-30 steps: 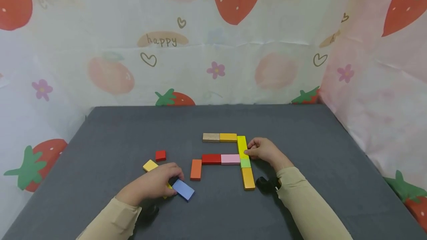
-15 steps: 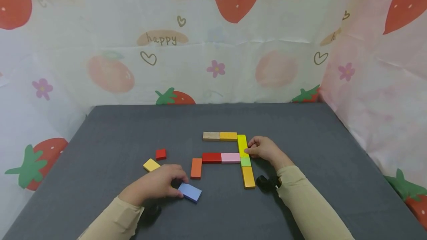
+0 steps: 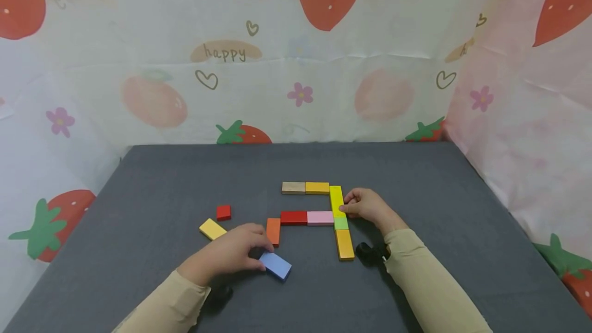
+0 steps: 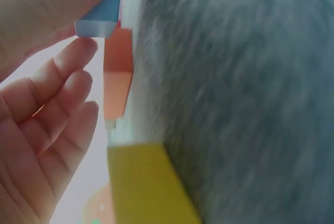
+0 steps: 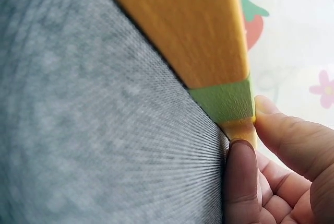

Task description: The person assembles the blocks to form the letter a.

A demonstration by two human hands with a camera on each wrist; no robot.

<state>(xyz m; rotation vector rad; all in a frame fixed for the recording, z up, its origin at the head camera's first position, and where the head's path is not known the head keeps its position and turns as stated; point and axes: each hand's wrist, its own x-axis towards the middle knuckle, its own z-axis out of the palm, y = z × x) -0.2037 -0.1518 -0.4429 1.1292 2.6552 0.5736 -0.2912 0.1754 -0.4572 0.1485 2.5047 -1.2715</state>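
Observation:
My left hand (image 3: 231, 252) pinches a blue block (image 3: 276, 265) between thumb and fingers, left of centre near the front. In the left wrist view the same blue block (image 4: 99, 18) is at the top, its other fingers loosely bent below. My right hand (image 3: 370, 209) holds the right side of a bright yellow block (image 3: 336, 199), its other fingers curled. The right wrist view has the thumb and a finger (image 5: 241, 177) at the yellow block's edge, beside a green block (image 5: 224, 101). An orange block (image 3: 273, 231) stands just beyond my left hand.
A red block (image 3: 293, 218) and pink block (image 3: 320, 218) join the right-hand column, which ends in an amber block (image 3: 344, 244). Beige (image 3: 293, 188) and yellow-orange (image 3: 317, 188) blocks lie behind. A small red block (image 3: 224, 213) and yellow block (image 3: 212, 228) lie left on the grey table (image 3: 152, 189).
My left hand has carried the blue block to the right, away from a yellow block partly hidden under it earlier and up close to the orange block. The right hand has stayed in place.

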